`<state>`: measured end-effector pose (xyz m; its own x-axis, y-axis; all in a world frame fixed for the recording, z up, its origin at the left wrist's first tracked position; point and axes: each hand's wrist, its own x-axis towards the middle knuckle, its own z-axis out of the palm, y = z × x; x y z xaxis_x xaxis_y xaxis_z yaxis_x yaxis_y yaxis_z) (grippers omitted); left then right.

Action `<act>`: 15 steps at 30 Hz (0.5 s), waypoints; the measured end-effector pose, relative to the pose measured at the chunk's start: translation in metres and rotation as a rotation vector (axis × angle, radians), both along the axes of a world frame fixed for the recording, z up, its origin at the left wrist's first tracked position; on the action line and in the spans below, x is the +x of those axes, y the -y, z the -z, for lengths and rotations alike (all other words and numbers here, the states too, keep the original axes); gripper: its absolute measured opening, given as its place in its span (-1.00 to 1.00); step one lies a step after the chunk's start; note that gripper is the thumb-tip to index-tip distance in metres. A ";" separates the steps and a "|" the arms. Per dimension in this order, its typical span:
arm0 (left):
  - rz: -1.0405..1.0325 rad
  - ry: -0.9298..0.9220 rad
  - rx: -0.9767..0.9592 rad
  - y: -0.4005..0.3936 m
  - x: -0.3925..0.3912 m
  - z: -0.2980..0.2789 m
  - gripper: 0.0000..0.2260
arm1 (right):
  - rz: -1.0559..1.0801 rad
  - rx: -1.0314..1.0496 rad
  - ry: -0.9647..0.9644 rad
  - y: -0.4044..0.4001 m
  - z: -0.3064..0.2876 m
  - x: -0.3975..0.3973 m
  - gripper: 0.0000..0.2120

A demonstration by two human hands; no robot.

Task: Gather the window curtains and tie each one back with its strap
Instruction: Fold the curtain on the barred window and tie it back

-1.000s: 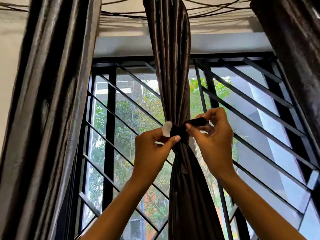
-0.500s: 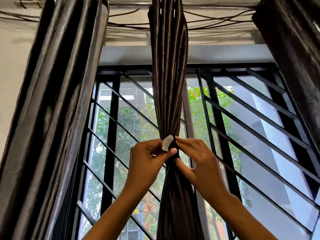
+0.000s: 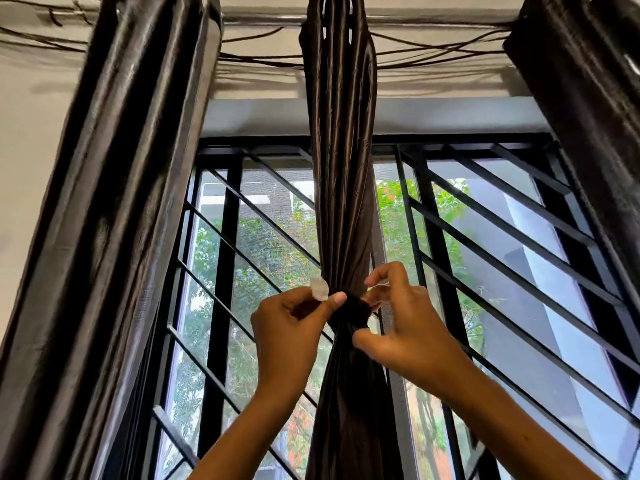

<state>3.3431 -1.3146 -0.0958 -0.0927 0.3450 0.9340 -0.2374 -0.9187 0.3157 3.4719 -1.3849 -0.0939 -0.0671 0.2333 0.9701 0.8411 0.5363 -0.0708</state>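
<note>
Barred window (image 3: 263, 237) behind. Middle curtain (image 3: 341, 202) is gathered; left hand (image 3: 291, 337) pinches the strap (image 3: 348, 306) end, right hand (image 3: 405, 337) pinches alongside. Side curtains (image 3: 114, 220) hang untied.

Bare forearms, no sleeves; left hand (image 3: 289, 336) and right hand (image 3: 412, 336) ungloved.
</note>
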 end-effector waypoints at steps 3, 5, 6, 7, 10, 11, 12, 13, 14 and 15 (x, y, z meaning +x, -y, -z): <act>0.053 0.044 -0.066 0.004 0.005 -0.002 -0.90 | 0.010 0.037 0.053 0.004 -0.006 0.002 -0.60; 0.066 0.065 -0.076 0.006 0.007 -0.003 -0.91 | -0.008 0.105 0.046 0.005 -0.007 0.006 -0.63; 0.066 0.068 -0.072 0.006 0.008 -0.003 -0.90 | 0.023 0.164 0.067 0.005 -0.006 0.007 -0.67; 0.065 0.066 -0.063 0.006 0.008 -0.004 -0.90 | 0.082 0.234 0.106 0.004 -0.004 0.009 -0.71; 0.059 0.031 -0.018 0.009 0.007 -0.006 -0.90 | 0.237 0.400 0.178 -0.001 0.005 0.013 -0.83; 0.058 0.019 -0.003 0.010 0.007 -0.006 -0.90 | 0.294 0.437 0.183 -0.001 0.007 0.013 -0.86; 0.055 0.015 0.009 0.011 0.007 -0.006 -0.91 | 0.366 0.477 0.189 -0.001 0.009 0.014 -0.87; 0.049 0.018 0.015 0.011 0.008 -0.006 -0.92 | 0.446 0.505 0.199 -0.001 0.010 0.014 -0.85; 0.044 0.030 0.019 0.012 0.008 -0.005 -0.92 | 0.509 0.528 0.213 -0.001 0.011 0.014 -0.81; 0.045 0.046 0.019 0.012 0.009 -0.005 -0.91 | 0.546 0.538 0.221 -0.002 0.012 0.014 -0.79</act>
